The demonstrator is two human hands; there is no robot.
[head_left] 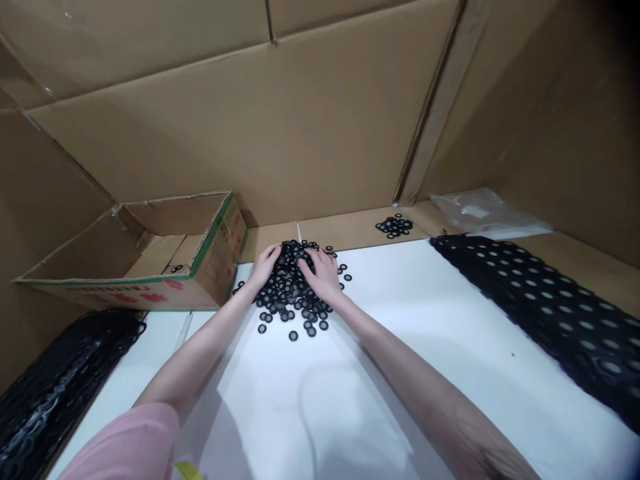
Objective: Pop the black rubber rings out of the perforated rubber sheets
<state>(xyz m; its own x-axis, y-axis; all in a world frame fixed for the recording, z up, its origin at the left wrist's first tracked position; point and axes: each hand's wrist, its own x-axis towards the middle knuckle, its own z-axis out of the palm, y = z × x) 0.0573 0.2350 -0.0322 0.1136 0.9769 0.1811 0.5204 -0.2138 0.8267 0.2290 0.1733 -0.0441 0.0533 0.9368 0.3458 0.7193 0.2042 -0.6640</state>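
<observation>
A heap of small black rings [291, 280] lies on the white table toward its far edge, with loose ones scattered around it. At the heap's left side is my left hand [267, 265], its fingers stretched forward against the rings and their tips partly hidden. My right hand [323, 272] rests on the heap's right side, thumb apart from the extended fingers, some tips among the rings. Both hands touch the heap from opposite sides, and neither is closed around a ring that I can see.
An open cardboard box [220, 267] with a few rings inside stands on the left. In front of it lies a black bundle [65, 380]. A small ring pile [395, 226], a clear plastic bag [487, 210] and a black sheet with rows of holes [540, 300] are right. Cardboard walls [300, 133] enclose the table.
</observation>
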